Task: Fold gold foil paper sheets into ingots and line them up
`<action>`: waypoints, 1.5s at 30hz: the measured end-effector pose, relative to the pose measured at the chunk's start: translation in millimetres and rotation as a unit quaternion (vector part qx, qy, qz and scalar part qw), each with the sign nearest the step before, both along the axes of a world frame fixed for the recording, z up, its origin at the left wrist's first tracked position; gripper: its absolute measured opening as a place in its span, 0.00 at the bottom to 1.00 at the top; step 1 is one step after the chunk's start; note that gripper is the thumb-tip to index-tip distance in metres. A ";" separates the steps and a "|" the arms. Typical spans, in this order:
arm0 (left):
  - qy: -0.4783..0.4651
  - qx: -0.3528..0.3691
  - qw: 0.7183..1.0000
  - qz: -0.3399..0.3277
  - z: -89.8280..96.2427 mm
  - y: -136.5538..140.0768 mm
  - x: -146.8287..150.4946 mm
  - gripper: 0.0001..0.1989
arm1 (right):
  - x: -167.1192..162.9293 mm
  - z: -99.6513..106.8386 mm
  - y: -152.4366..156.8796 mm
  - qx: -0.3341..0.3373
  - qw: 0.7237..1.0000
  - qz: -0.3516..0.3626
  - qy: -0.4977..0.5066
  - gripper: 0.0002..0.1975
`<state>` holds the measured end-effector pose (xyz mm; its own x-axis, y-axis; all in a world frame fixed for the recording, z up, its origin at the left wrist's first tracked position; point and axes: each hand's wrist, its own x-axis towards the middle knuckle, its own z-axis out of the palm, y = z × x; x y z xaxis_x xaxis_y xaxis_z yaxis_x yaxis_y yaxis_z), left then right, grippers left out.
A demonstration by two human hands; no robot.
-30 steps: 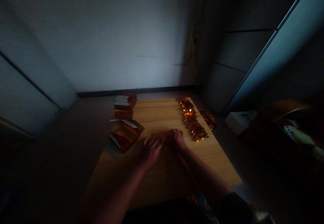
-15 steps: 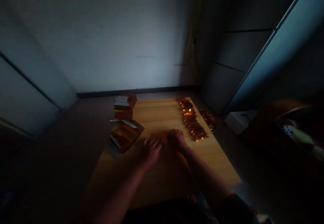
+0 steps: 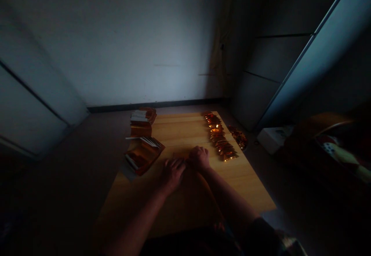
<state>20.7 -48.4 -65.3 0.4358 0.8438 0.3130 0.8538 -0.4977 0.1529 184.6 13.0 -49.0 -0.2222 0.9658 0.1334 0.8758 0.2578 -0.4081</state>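
Observation:
A small orange-brown foil sheet (image 3: 180,155) lies on the wooden table, dim and partly covered by my hands. My left hand (image 3: 173,173) rests palm down at the sheet's near left edge, its fingers a little bent and apart. Fingers curled, my right hand (image 3: 199,158) grips the sheet's right side; its fingertips are hidden. Left of my hands sits a stack of copper-coloured foil sheets (image 3: 149,153) with white edges fanned out. A row of folded shiny foil pieces (image 3: 220,138) runs along the table's right side.
More foil sheets (image 3: 141,128) lie at the table's far left corner. Beyond the right edge, a heap of shiny foil pieces (image 3: 238,137) sits lower down. A white box (image 3: 272,139) stands on the floor at right. The wall (image 3: 162,55) rises behind the wooden table (image 3: 179,128).
My right hand has shifted slightly left, closer to my left hand, over the foil sheet. My left hand stays nearly in place.

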 end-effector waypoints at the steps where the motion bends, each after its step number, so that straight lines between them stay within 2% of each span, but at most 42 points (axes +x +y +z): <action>1: 0.001 -0.002 1.000 -0.002 -0.2 -0.1 -0.5 0.19 | -0.2 0.0 -0.1 0.000 1.000 -0.002 -0.001 0.07; 6: 0.007 -0.014 1.000 0.001 0.8 0.2 -0.6 0.19 | -0.8 2.2 0.5 -0.014 1.000 -0.010 -0.013 0.07; 17: -0.008 0.009 1.000 0.008 0.9 -0.5 0.4 0.18 | 9.3 3.3 -3.0 -0.011 0.999 0.039 0.006 0.08; 22: -0.020 0.006 1.000 -0.001 3.7 -1.1 -0.6 0.15 | 12.0 1.3 -0.1 -0.022 0.999 0.032 0.017 0.05; 25: -0.033 -0.014 0.999 0.000 6.8 0.4 -2.0 0.12 | 18.5 -1.5 1.8 -0.014 0.998 0.050 0.023 0.06; 30: -0.048 -0.012 0.999 0.020 9.6 12.0 -7.1 0.07 | 24.1 -5.5 -8.4 0.038 0.991 0.125 -0.002 0.07; 33: -0.038 0.025 0.998 0.036 10.4 19.6 -8.3 0.06 | 17.1 -3.0 -21.6 0.051 0.991 0.119 -0.034 0.09; 38: -0.015 0.052 0.993 0.107 8.8 22.2 -5.1 0.07 | -3.0 5.7 -39.8 0.029 0.990 0.098 -0.099 0.11; 41: -0.011 0.050 0.991 0.126 6.1 21.8 -4.1 0.06 | -8.6 4.9 -42.4 0.023 0.990 0.102 -0.095 0.10; 45: -0.037 0.054 0.991 0.117 3.4 23.7 -4.0 0.05 | -3.9 -4.0 -39.4 0.062 0.988 0.127 -0.059 0.09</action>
